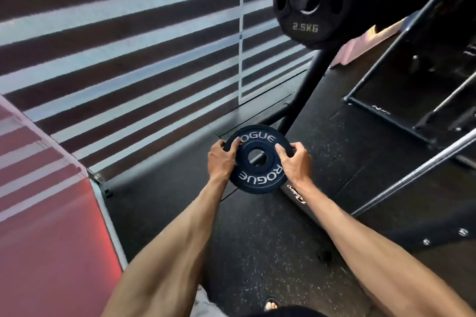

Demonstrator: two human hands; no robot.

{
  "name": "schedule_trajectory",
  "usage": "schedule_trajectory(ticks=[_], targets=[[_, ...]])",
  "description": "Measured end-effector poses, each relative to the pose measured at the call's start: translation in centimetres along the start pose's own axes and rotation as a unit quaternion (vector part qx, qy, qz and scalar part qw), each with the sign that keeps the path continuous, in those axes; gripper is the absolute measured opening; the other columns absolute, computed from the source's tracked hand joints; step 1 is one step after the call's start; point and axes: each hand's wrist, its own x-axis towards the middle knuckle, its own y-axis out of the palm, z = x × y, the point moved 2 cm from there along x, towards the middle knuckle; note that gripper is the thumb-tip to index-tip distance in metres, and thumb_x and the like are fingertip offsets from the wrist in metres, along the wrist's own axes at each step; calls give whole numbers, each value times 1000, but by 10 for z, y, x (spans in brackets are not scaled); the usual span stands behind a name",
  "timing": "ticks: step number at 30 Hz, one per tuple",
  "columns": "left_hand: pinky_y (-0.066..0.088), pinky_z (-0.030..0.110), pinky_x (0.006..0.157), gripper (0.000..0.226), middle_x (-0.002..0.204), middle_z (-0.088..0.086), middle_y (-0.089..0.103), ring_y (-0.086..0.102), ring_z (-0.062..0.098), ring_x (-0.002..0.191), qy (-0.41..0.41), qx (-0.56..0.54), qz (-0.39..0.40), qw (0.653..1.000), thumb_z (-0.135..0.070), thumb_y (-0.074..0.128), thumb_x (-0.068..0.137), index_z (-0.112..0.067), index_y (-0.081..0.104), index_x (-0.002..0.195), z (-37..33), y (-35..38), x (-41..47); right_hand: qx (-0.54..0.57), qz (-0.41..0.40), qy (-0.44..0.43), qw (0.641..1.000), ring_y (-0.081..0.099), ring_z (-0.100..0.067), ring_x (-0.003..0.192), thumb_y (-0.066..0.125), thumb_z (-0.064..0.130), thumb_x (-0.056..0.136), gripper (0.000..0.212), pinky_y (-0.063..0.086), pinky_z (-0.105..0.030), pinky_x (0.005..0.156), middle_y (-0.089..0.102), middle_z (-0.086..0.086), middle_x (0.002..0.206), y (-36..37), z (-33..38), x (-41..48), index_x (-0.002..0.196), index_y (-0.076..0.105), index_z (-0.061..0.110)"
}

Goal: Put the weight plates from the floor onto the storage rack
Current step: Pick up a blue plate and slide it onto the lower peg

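Observation:
A small dark blue weight plate point(257, 175) with white lettering and a round centre hole is held above the black rubber floor in mid frame. My left hand point(221, 159) grips its left edge, fingers curled over the rim. On the opposite edge my right hand point(293, 162) grips the same way. Up at the top right, a black plate marked 2.5 KG point(309, 26) hangs on a peg of the storage rack, whose black post point(304, 90) slants down to the floor just behind the held plate.
A window with striped blinds point(128, 46) fills the left and centre. A red padded mat point(46, 226) lies at the lower left. Black frame bars and a steel bar point(412, 177) cross the floor on the right. A foot shows at the bottom edge.

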Motion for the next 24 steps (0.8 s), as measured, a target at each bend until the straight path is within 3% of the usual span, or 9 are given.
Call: schedule_trajectory(ticks=[6,11,15,24], targets=[[52,34,74,44,88,3,67,64,21,82,38,28,115,992,-57,62,89,-14,61,95,-9,-5,90,-16,-67,48,996,67,-30,94,70,47,87,44,52,-37,77,72,-13,102,40,26,27,105,63,8],[52,37,79,51,95,3,65,63,22,87,58,68,211,973,-61,59,88,-12,58,102,-8,1,146,-20,-104,89,990,65,-29,97,70,40,89,42,40,-27,72,70,-13,106,72,37,36,110,60,5],[44,31,72,53,93,1,63,60,19,84,72,106,269,955,-57,65,85,-9,57,106,-7,13,184,-28,-102,121,987,65,-31,103,72,40,88,46,39,-25,73,69,-13,112,95,34,55,115,56,6],[49,34,76,51,103,6,61,59,22,90,96,197,372,902,-49,67,88,-7,50,112,-1,69,274,-17,-100,187,977,66,-33,103,76,29,87,47,47,-31,78,69,-14,115,145,-3,117,117,48,7]])
